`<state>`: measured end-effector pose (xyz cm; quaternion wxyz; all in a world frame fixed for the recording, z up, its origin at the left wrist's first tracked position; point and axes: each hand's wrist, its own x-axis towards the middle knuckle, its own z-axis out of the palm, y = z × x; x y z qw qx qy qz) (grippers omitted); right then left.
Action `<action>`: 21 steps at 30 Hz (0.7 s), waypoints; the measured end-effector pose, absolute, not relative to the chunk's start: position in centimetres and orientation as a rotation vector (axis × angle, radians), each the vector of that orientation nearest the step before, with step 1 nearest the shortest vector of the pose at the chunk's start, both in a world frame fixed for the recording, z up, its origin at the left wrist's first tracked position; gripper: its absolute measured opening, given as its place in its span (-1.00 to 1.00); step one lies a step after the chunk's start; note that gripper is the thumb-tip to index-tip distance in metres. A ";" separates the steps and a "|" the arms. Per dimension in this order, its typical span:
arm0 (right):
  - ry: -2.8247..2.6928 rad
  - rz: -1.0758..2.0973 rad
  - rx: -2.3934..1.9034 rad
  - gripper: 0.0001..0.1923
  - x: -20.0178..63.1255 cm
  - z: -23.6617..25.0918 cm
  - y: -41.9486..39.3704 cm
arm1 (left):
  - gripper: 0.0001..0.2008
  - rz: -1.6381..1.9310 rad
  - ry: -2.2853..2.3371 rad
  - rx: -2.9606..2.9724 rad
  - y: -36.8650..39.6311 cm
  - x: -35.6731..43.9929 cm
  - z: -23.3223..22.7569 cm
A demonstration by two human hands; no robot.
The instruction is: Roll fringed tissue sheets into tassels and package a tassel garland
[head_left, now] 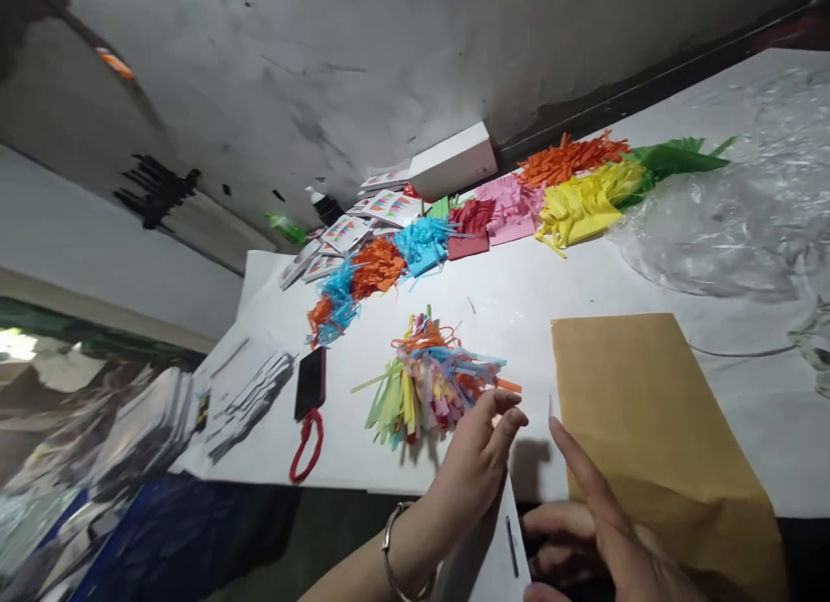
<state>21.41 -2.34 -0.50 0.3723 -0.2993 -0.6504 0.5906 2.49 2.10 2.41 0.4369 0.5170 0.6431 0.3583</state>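
Observation:
My left hand (476, 459), a metal bangle on its wrist, reaches over the table's near edge with fingers bent and apart, just right of a mixed bundle of coloured paper strips (424, 381). My right hand (600, 537) is low at the bottom edge, index finger stretched up over a brown paper envelope (654, 420). A white card with a slot (499, 554) stands between the two hands; which hand grips it I cannot tell.
Piles of fringed paper in orange, yellow, pink, red and blue (519, 204) line the far side of the white table (519, 299). A white box (454, 161), printed cards (389, 208), a phone with red cord (309, 386), clear plastic sheeting (739, 213) and card stacks (252, 399) surround them.

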 end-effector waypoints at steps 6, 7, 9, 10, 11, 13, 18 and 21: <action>-1.986 1.304 -0.586 0.00 19.0 1.2 -2.9 | -0.65 1.060 1.806 1.544 -1.1 -1.3 7.1; -2.017 1.133 -0.618 -0.08 18.8 1.5 -2.6 | -0.64 1.088 1.772 1.539 -1.8 -1.9 7.8; -2.003 0.946 -0.652 -0.22 18.8 2.2 -1.4 | -0.55 1.101 1.630 1.504 -3.1 -2.9 8.9; -1.982 0.942 -0.656 -0.26 18.8 2.6 -0.5 | -0.52 1.072 1.555 1.481 -3.8 -3.4 9.3; -1.976 0.975 -0.650 -0.29 19.0 3.1 0.4 | -0.53 1.031 1.501 1.459 -4.4 -3.7 9.5; -1.996 0.995 -0.636 -0.31 19.4 4.0 2.0 | -0.66 0.969 1.488 1.426 -5.3 -4.1 9.3; -1.879 0.400 -0.705 -0.78 20.4 5.6 3.4 | -0.66 1.172 1.601 1.297 -5.4 -3.6 7.2; -1.982 0.621 -0.558 -0.89 20.3 6.3 2.4 | -0.63 1.275 1.565 1.129 -4.9 -3.1 6.2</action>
